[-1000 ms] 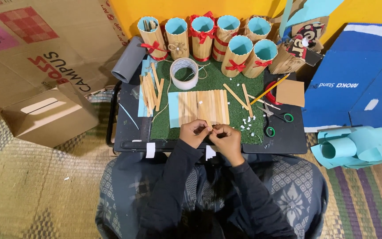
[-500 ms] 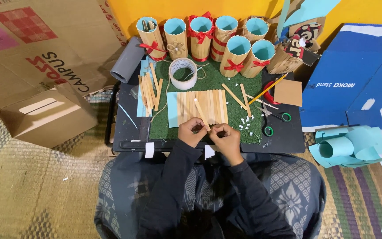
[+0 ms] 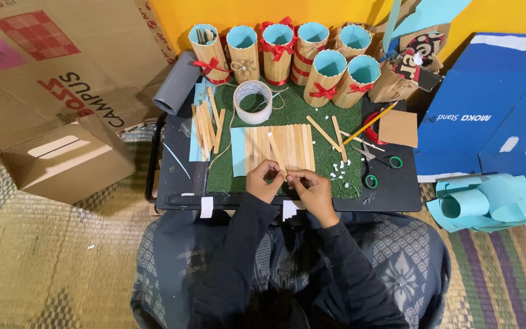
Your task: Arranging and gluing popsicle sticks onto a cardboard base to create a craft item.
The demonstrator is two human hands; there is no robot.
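Observation:
Both of my hands meet at the near edge of a small black table (image 3: 178, 176) topped with a green mat (image 3: 330, 116). My left hand (image 3: 262, 180) and my right hand (image 3: 313, 190) pinch one thin wooden stick (image 3: 276, 153) that slants up and away from my fingers. Under the stick lies a flat row of wooden sticks (image 3: 287, 146) side by side on a light blue paper sheet (image 3: 237, 152). Small white scraps (image 3: 340, 169) are scattered on the mat to the right of my right hand.
Several stick-covered cups with blue lining and red bows (image 3: 312, 55) stand at the back. A tape roll (image 3: 252, 101), loose sticks (image 3: 205, 125), green-handled scissors (image 3: 380, 163), a pencil (image 3: 369, 123), a grey tube (image 3: 175, 82), cardboard boxes (image 3: 62, 158) at left, blue rolled paper (image 3: 482, 204) at right.
The stick in my fingers has tilted a little further over the row of sticks. My hands stay at the same spot at the table's near edge.

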